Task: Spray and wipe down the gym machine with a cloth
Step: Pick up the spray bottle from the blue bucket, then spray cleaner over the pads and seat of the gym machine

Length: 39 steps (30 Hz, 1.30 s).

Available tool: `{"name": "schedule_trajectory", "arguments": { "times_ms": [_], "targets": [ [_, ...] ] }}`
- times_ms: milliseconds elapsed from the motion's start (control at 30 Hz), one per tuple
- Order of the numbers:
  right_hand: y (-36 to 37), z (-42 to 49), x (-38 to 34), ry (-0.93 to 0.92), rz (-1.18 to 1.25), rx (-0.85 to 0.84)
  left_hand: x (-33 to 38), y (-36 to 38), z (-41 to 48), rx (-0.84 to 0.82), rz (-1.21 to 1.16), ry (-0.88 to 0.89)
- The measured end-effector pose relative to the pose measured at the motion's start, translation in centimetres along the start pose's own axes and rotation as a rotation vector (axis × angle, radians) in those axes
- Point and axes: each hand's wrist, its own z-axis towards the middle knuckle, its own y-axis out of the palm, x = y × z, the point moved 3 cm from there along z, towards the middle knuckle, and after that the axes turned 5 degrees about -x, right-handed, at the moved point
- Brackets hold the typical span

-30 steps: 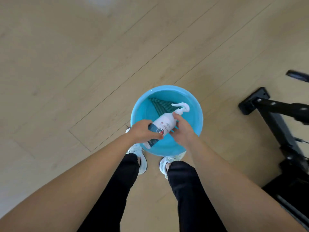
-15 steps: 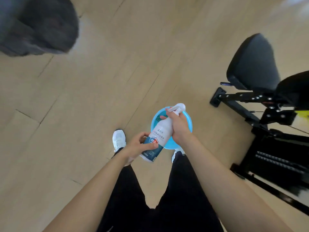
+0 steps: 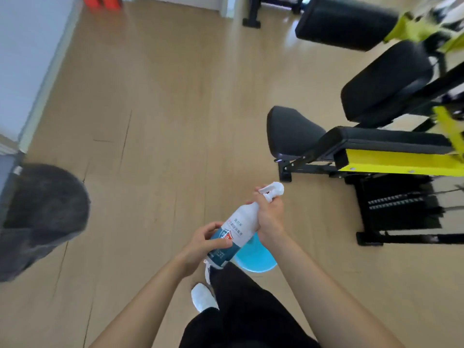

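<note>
I hold a white spray bottle [image 3: 237,231] with a blue and red label in front of me, tilted with its nozzle up and to the right. My right hand [image 3: 270,214] grips its neck just under the white trigger head. My left hand [image 3: 204,243] holds the lower part by the label. The blue basin [image 3: 253,261] stands on the floor under the bottle, mostly hidden by it and my leg; the cloth is not visible. The gym machine [image 3: 376,144], black pads on a yellow and black frame, stands to the right.
A dark rounded object [image 3: 42,214] sits blurred at the left edge by a white wall. More black equipment [image 3: 341,21] stands at the back right. Open wooden floor [image 3: 163,109] lies ahead. My white shoe [image 3: 202,296] and black trousers show at the bottom.
Both hands have lifted the bottle out of the basin and up in front of me. My view has risen from the basin to the room and the gym machine.
</note>
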Motion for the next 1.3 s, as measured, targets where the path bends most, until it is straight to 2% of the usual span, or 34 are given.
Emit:
{"name": "schedule_trajectory", "arguments": {
  "times_ms": [167,300,467,700,967,1167,1300],
  "targets": [
    [1.1,3.4,-5.5,-0.113,0.104,0.175,8.0,-1.9,4.7,-0.048,0.089,0.036],
    [2.0,7.2,-9.5,-0.106,0.203,0.336,14.4,-3.4,9.6,-0.089,0.171,0.032],
    [2.9,10.8,-14.0,-0.104,0.299,0.440,21.1,-4.7,14.6,-0.176,0.310,0.017],
    [5.2,15.3,-17.1,-0.083,0.409,0.535,26.3,-6.7,20.5,-0.291,0.386,-0.055],
    [9.0,16.7,-19.9,0.099,0.411,0.780,32.9,-9.5,25.7,-0.571,0.581,-0.205],
    [8.7,17.8,-23.4,-0.015,0.415,0.893,36.2,-8.5,29.3,-0.681,0.645,-0.240],
    [6.9,20.2,-25.7,-0.022,0.467,0.925,38.4,-6.1,32.6,-0.750,0.704,-0.234]
  ]
}}
